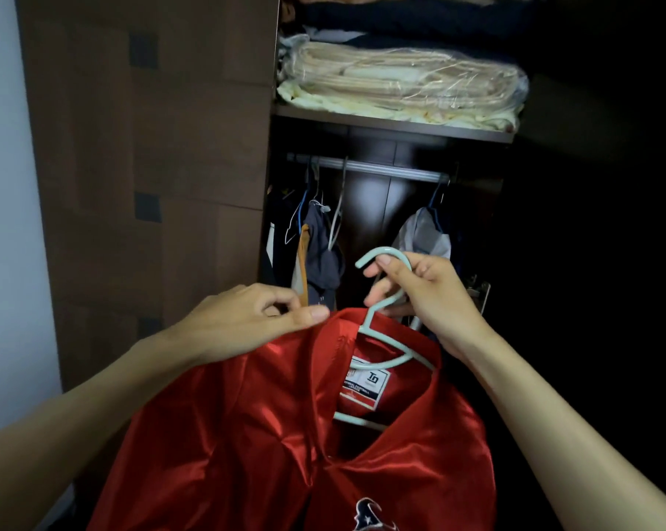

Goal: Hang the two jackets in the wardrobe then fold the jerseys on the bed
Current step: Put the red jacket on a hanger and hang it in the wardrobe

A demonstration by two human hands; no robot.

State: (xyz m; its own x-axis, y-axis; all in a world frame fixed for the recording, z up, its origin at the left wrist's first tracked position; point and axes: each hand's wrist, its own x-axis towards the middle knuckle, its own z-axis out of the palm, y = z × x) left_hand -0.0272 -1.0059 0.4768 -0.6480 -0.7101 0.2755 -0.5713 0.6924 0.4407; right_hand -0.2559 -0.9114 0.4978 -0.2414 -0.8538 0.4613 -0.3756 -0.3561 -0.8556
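Observation:
A shiny red satin jacket (270,427) hangs in front of me on a pale green plastic hanger (377,354), a white label showing inside its collar. My left hand (247,320) pinches the jacket's collar at the left. My right hand (419,297) grips the neck of the hanger just below its hook. The hook points up towards the open wardrobe. The metal rail (381,168) runs above and beyond both hands. The jacket's lower part is out of frame.
Several garments (316,247) hang on the rail's left side and a pale one (423,231) on its right, with a gap between. A shelf (392,126) above holds folded bedding in plastic. A brown wardrobe door (151,155) stands at left.

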